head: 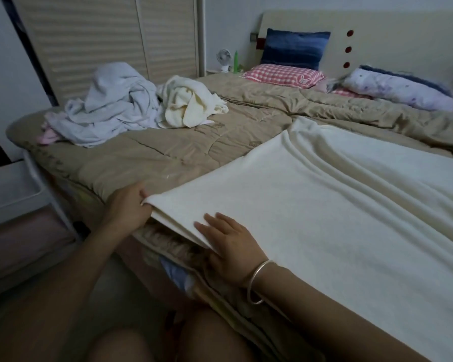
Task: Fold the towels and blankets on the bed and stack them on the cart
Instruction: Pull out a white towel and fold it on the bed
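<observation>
Right hand (228,241): fingers straight, pressing flat on the cream blanket (324,205).
Left hand (127,207): pinches that blanket's near corner.
Cream blanket: doubled, at the bed (168,158) edge; fold unfinished.
Left to do: pale blanket (107,111) and cream towel (188,100), crumpled at the far left.
Cart (34,178): stacking seemingly not begun.

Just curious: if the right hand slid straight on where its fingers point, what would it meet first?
The right hand lies flat on the cream blanket, so it would cross that blanket's edge onto the tan quilt, then probably reach the crumpled pale blanket; depth is hard to judge.
</observation>
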A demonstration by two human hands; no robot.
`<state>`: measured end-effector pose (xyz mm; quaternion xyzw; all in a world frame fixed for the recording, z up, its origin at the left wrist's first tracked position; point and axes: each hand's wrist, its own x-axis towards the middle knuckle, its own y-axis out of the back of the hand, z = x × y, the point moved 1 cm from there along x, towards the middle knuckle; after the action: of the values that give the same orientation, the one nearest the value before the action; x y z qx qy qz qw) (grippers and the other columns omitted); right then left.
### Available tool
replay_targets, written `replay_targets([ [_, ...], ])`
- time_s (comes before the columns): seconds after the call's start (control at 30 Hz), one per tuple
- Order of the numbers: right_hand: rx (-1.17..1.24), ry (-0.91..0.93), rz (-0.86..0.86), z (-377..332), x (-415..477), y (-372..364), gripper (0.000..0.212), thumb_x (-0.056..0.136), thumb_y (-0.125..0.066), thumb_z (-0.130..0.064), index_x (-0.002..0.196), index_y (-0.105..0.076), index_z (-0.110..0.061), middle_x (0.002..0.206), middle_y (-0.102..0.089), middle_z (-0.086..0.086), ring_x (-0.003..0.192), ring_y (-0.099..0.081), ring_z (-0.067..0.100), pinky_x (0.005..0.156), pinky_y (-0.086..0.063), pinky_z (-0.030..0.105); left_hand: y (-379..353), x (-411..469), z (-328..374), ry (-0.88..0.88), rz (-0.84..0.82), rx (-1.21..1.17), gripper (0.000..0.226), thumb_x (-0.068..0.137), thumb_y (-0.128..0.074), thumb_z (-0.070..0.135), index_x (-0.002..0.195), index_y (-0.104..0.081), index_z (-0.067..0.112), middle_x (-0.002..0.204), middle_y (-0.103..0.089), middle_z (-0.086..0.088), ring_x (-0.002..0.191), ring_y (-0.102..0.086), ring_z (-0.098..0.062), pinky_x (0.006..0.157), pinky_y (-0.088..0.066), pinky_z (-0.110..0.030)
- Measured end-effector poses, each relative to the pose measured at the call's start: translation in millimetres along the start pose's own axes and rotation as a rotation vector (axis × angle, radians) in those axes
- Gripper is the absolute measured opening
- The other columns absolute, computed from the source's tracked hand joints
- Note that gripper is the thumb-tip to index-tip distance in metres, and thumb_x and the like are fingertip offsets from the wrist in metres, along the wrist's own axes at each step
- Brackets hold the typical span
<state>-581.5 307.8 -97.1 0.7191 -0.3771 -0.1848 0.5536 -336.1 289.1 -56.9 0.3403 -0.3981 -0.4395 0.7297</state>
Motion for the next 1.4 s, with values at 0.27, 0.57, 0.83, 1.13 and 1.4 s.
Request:
replay_targets([
  [0.27,0.212,0.019,0.028,7.8,-13.9,0.0,0.090,0.080,-0.006,-0.075,0.141,-0.045,-0.022,0.151,-0.038,0.005,0.142,-0.028,0.024,0.116,-0.017,0.028,-31.2,-11.7,-17.0,0.271,-0.378,-0.237,0.016,0.080,-0.061,-0.003,0.093,-0.069,0.001,0.096,-0.070,-0.018,0.097,-0.065,-0.033,0.080,-0.049,-0.037],
  [0.57,-0.196,-0.499,-0.134,70.1,-82.4,29.7,0.061,0.098,-0.015,-0.057,0.153,-0.002,-0.033,0.161,0.010,0.000,0.147,0.013,0.021,0.118,0.009,0.044,-101.7,-78.0,170.6,-0.274,-0.283,0.003,0.053,0.102,-0.030,0.034,0.152,-0.022,0.021,0.161,-0.014,-0.002,0.148,-0.009,-0.017,0.121,-0.008,-0.040],
  [0.83,-0.353,-0.980,-0.153,166.9,-336.9,90.5,0.075,0.087,-0.002,-0.070,0.152,0.006,-0.033,0.158,0.015,-0.010,0.146,0.015,0.011,0.119,0.008,0.043,-143.9,-102.1,164.9,-0.186,-0.411,0.387,0.063,0.099,-0.010,0.051,0.155,0.002,0.024,0.162,0.010,0.002,0.149,0.009,-0.015,0.119,0.006,-0.046],
  [1.13,-0.333,-1.294,-0.014,201.5,-514.1,133.3,0.062,0.096,-0.015,-0.058,0.152,0.002,-0.035,0.158,0.017,-0.011,0.145,0.017,0.011,0.118,0.011,0.041,-176.2,-228.6,354.1,-0.406,-0.429,0.185,0.064,0.098,-0.027,0.045,0.154,-0.014,0.017,0.161,-0.006,-0.017,0.148,-0.003,-0.032,0.120,-0.004,-0.047],
  [1.4,0.309,-1.572,0.756,197.6,-583.6,151.1,0.045,0.101,-0.040,-0.030,0.136,-0.047,-0.003,0.138,-0.047,0.022,0.126,-0.045,0.036,0.100,-0.034,0.035,-190.2,-386.3,454.7,-1.121,-0.597,0.059,0.072,0.091,-0.001,0.059,0.155,-0.001,0.025,0.162,0.005,-0.008,0.149,0.008,-0.019,0.120,0.001,-0.044],
])
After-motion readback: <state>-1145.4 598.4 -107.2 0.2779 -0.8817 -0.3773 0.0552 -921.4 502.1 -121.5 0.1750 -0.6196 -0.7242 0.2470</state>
